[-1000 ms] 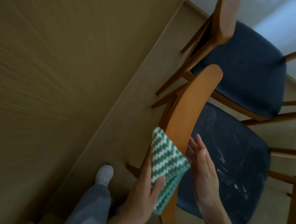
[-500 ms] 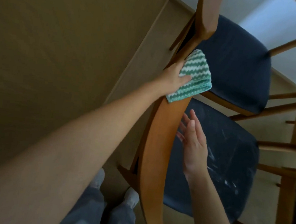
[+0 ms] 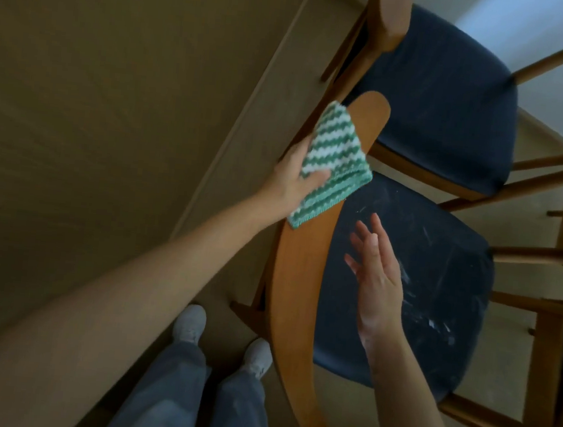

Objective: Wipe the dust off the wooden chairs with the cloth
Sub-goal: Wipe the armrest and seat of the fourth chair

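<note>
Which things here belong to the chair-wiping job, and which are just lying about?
Job: cloth; left hand gripping it; near chair under the cloth; far chair; right hand, open and empty.

Lying about: shoes; trousers; floor.

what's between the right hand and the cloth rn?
Head view: only the near chair's dusty dark seat and the edge of its wooden backrest. The open right hand hangs over the seat; the left hand grips the cloth.

open above near seat (image 3: 421, 278); blocked left by wall (image 3: 109, 128), ahead by second chair (image 3: 438, 101), nearside by backrest (image 3: 297, 283).
</note>
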`<state>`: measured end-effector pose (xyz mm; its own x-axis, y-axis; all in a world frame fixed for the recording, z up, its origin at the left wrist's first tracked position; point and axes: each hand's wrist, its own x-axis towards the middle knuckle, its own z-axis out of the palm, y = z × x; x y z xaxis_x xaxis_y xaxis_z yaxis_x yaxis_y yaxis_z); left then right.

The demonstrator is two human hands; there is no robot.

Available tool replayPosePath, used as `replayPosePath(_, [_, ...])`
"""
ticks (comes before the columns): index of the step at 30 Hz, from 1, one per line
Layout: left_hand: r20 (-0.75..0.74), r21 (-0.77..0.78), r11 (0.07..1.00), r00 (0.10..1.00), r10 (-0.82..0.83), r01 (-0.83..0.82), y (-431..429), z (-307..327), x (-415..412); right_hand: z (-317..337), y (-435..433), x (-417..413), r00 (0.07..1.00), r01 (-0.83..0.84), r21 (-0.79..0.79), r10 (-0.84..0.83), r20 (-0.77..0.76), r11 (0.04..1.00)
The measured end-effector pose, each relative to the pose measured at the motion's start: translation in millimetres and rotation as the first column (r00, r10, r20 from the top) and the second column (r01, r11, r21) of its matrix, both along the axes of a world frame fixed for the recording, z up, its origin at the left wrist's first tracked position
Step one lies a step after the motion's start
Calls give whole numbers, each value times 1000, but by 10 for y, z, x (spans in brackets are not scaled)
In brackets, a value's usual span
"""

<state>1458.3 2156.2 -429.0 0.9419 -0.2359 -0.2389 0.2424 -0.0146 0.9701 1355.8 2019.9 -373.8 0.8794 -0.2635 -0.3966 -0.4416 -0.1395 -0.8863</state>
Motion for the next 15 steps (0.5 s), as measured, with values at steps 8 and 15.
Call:
replayPosePath(8, [-56,78,984,984,168,-163,-67,34,-1776,120,83,-336,1000,9,-22,-8,4,1000])
replayPosePath(15, [-145,226,916,918,368,-331,-680,81,-2973,219,36,-629,1000,17,-23,-16,18,1000])
